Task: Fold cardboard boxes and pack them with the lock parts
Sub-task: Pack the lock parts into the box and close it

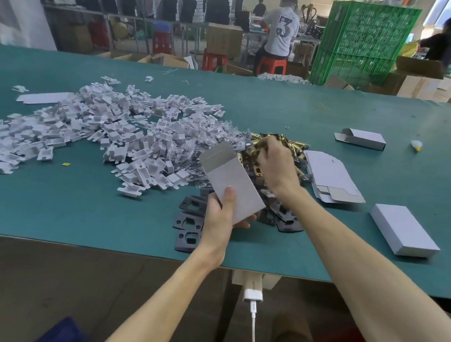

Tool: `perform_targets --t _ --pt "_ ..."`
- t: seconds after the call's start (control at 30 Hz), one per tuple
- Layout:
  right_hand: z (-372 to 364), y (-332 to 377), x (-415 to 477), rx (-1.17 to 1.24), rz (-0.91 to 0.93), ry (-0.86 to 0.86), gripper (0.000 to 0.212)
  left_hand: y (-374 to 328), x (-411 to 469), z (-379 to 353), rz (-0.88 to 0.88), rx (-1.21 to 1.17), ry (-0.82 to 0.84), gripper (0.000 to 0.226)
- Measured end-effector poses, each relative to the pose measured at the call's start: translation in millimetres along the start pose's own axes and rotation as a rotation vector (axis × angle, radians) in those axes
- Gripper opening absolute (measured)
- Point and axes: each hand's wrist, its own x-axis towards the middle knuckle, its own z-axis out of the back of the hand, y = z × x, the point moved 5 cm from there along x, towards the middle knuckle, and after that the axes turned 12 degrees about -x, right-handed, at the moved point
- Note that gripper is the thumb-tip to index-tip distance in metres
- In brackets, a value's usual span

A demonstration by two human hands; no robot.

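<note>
While the left hand (220, 215) grips a folded grey cardboard box (231, 181) with its flap open, the right hand (277, 165) curls its fingers into the heap of brass lock parts (275, 142) on the teal worktop (73, 209).

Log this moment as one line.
phase: packing | left hand: holds open box | right hand: fingers in brass lock parts | closed box: on table

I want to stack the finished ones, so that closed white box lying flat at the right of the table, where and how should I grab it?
Probably best to take the closed white box across its two long sides, near the middle, coming down from above with the right hand. It lies flat and shallow on the table, with both long sides free.
</note>
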Motion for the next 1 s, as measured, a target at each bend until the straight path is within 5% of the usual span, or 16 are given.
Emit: perform_targets --t 0.1,0.23,0.57,0.83,1.0 --pt "17.1 -23.6 6.5 0.218 -0.234 0.03 0.015 0.8 -2.6 -1.8 0.011 0.03 0.038 0.042" --pt "37.5 -38.4 -4.5 0.313 -0.271 0.07 0.013 1.3 -4.8 -1.8 0.016 0.122 0.094 0.036" --pt "135.3 18.0 -35.0 0.139 0.296 -0.208 0.022 0.3 -9.9 -7.9 -0.014 0.222 0.247 0.039" --pt "163.5 37.2 -47.2 0.143 0.34 -0.372 0.023 3.3 -8.8 -8.5 -0.013 0.237 0.262 0.036" --pt "141.0 44.0 -55.7 0.016 0.369 -0.202 0.023 4.7 -6.7 -7.0 -0.019 0.243 0.265 0.036"
